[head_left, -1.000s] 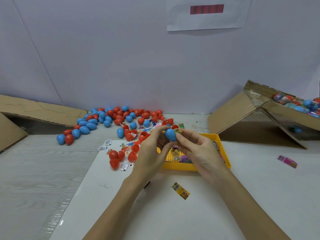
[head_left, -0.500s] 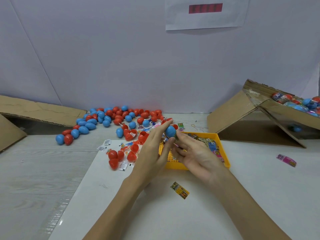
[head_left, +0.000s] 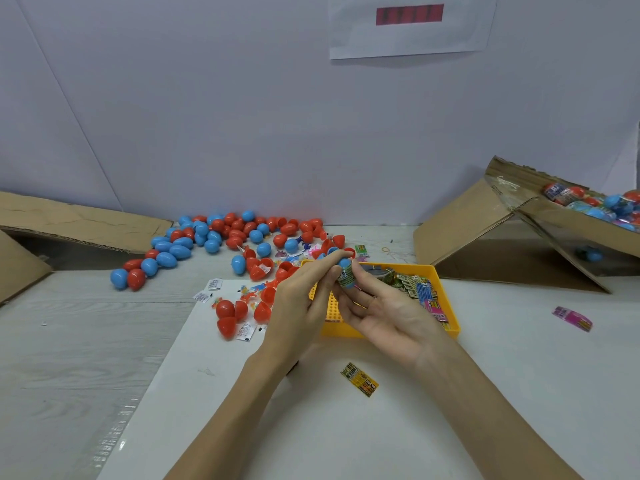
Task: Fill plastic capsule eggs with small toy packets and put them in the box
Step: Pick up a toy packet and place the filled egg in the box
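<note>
Between my two hands, above the near-left corner of the yellow tray (head_left: pixel 450 327), sits a blue egg (head_left: pixel 346 277) with a green packet (head_left: pixel 345 279) at its lower end. My left hand (head_left: pixel 304 299) pinches the egg from the top with curled fingertips, steadying it so the packet can be worked in. My right hand (head_left: pixel 384 308) is palm-up beneath, fingers loosely curled, thumb and fingertips at the packet end; probably pressing the packet in, though I cannot tell whether it pinches it. Whether the packet is inside the egg or only against the shell is not clear. Tray holds more packets, kept close for quick reach. One yellow packet (head_left: pixel 359 379) lies loose on the white sheet (head_left: pixel 311 427) nearer me, a pink packet (head_left: pixel 572 318) well off to the right. Red and blue loose eggs (head_left: pixel 214 237) and open halves spread behind and left of the tray. Cardboard box (head_left: pixel 568 220) at far right already holds filled eggs, tilted toward me so I can drop them in. Next, likely: close this egg, move it there.
</note>
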Demonstrator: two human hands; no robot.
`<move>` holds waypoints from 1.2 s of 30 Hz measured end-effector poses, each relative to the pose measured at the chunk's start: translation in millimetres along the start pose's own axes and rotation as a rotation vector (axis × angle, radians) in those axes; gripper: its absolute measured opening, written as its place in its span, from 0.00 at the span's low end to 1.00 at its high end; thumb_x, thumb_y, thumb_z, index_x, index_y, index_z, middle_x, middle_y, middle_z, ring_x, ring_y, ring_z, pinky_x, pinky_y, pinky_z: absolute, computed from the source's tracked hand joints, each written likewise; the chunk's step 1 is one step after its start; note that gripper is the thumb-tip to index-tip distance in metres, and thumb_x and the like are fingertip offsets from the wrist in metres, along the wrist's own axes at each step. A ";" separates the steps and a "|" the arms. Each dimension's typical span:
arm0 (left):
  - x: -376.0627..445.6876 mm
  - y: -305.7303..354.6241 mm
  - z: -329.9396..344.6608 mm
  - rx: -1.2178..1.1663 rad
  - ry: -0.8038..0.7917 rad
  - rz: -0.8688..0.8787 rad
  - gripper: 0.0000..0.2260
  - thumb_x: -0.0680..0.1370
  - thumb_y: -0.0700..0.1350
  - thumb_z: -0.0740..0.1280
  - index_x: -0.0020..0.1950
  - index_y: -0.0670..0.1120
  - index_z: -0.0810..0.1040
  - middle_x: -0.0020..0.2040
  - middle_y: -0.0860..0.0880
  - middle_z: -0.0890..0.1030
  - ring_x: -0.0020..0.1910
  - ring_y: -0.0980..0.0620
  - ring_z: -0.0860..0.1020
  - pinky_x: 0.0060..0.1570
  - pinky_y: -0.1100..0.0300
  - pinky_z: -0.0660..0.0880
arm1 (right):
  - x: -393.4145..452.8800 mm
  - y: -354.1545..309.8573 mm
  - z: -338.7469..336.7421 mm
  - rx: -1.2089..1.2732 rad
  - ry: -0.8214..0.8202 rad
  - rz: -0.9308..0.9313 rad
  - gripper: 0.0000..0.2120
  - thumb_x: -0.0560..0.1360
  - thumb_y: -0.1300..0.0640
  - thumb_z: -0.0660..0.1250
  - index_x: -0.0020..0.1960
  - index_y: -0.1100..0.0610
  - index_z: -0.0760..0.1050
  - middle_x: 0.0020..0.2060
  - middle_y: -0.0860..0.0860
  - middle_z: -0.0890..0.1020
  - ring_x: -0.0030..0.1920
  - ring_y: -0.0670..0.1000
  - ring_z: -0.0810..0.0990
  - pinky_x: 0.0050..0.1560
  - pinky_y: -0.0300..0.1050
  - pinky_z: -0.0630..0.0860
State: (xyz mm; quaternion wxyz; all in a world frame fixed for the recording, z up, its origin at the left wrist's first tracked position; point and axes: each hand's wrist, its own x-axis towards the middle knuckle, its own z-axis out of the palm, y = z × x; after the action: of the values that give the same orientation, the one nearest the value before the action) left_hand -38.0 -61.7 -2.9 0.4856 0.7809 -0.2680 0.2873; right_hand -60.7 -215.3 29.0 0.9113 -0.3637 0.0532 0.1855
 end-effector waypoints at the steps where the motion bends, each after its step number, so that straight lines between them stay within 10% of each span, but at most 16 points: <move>1: -0.2 0.1 -0.1 0.006 0.002 -0.002 0.14 0.85 0.41 0.63 0.69 0.44 0.79 0.63 0.52 0.83 0.64 0.57 0.79 0.60 0.51 0.79 | -0.1 0.3 0.1 -0.004 0.000 -0.005 0.17 0.70 0.55 0.78 0.57 0.60 0.85 0.56 0.61 0.86 0.55 0.56 0.87 0.46 0.44 0.84; 7: -0.2 5.4 0.1 0.020 -0.024 -0.047 0.14 0.85 0.43 0.63 0.70 0.47 0.79 0.62 0.54 0.83 0.64 0.57 0.79 0.62 0.52 0.77 | 1.1 2.8 -1.9 -0.086 0.033 -0.086 0.14 0.75 0.54 0.75 0.58 0.60 0.85 0.54 0.58 0.87 0.53 0.54 0.87 0.46 0.42 0.83; 13: 0.8 7.4 -0.6 0.082 -0.042 -0.101 0.16 0.83 0.47 0.65 0.71 0.49 0.78 0.60 0.54 0.84 0.60 0.55 0.80 0.59 0.48 0.78 | 1.8 6.9 -6.0 -0.676 0.155 -0.480 0.07 0.81 0.51 0.68 0.57 0.49 0.82 0.48 0.47 0.88 0.48 0.50 0.89 0.39 0.38 0.82; 22: 2.2 8.3 0.2 -0.012 -0.053 -0.173 0.15 0.84 0.48 0.65 0.70 0.52 0.78 0.64 0.58 0.81 0.65 0.60 0.77 0.63 0.64 0.74 | 5.4 5.1 -11.1 -0.776 0.189 -0.531 0.14 0.77 0.55 0.75 0.62 0.48 0.81 0.52 0.50 0.86 0.52 0.49 0.87 0.48 0.46 0.86; 27: 4.9 6.1 -1.4 -0.031 0.033 -0.204 0.11 0.82 0.43 0.69 0.64 0.46 0.82 0.55 0.53 0.83 0.52 0.56 0.82 0.51 0.60 0.80 | 6.4 5.3 -13.3 -0.883 0.117 -0.597 0.15 0.79 0.61 0.72 0.62 0.46 0.81 0.58 0.49 0.84 0.52 0.45 0.86 0.48 0.40 0.84; 36: 5.5 6.3 -3.7 -0.030 -0.047 -0.099 0.16 0.82 0.38 0.67 0.70 0.46 0.79 0.60 0.51 0.81 0.62 0.53 0.78 0.59 0.66 0.75 | 11.5 6.8 -18.3 -0.740 0.129 -0.493 0.10 0.81 0.52 0.69 0.56 0.56 0.82 0.41 0.53 0.88 0.43 0.53 0.88 0.42 0.40 0.84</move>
State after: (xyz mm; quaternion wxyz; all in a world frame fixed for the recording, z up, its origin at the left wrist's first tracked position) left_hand -39.3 -61.4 6.1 0.5046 0.7924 -0.2446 0.2402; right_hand -51.9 -219.9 8.6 0.7317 -0.6778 -0.0482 -0.0536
